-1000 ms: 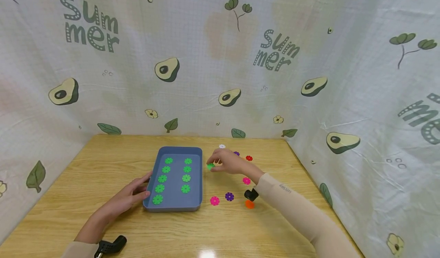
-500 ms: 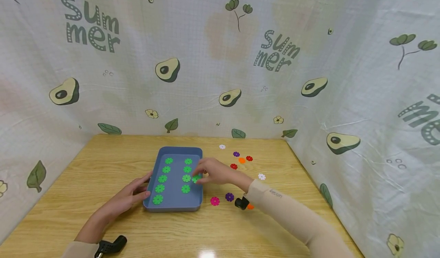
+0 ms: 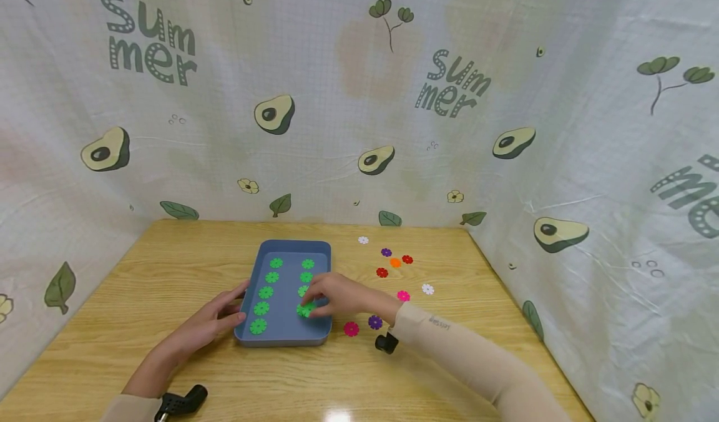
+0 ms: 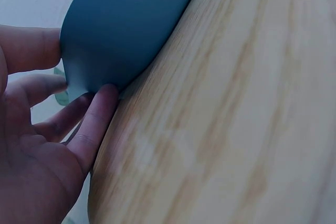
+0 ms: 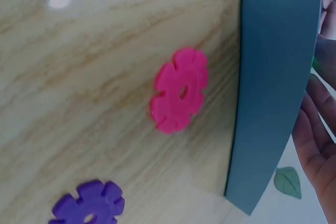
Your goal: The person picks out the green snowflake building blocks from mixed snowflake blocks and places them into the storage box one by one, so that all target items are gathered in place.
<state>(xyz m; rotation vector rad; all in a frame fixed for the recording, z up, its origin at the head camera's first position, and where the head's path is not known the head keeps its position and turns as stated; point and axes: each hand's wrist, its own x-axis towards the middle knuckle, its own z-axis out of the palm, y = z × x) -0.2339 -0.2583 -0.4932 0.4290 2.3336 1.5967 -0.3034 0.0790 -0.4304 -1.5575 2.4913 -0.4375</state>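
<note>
A blue tray (image 3: pixel 286 342) lies on the table with two columns of green flower-shaped discs (image 3: pixel 266 292) inside. My right hand (image 3: pixel 337 296) reaches over the tray's right wall and pinches a green flower-shaped disc (image 3: pixel 309 310) low in the right column, where it overlaps a disc beneath. The tray wall (image 5: pixel 278 77) hides most of those fingertips in the right wrist view. At the tray's left side my left hand (image 3: pixel 210 319) touches the outer wall with loosely extended fingers. The left wrist view shows several fingertips against that wall (image 4: pixel 121 24).
Right of the tray, loose flower discs lie on the wooden table (image 3: pixel 185 247): pink (image 3: pixel 351 329), purple (image 3: pixel 375 322), red (image 3: pixel 382 273), orange (image 3: pixel 396 263) and white (image 3: pixel 428 289). A patterned cloth (image 3: pixel 314 191) hangs behind the table and along its sides.
My right hand has brought a green flower disc from the table right of the tray, over its right wall and down to the right column. My left hand has stayed put.
</note>
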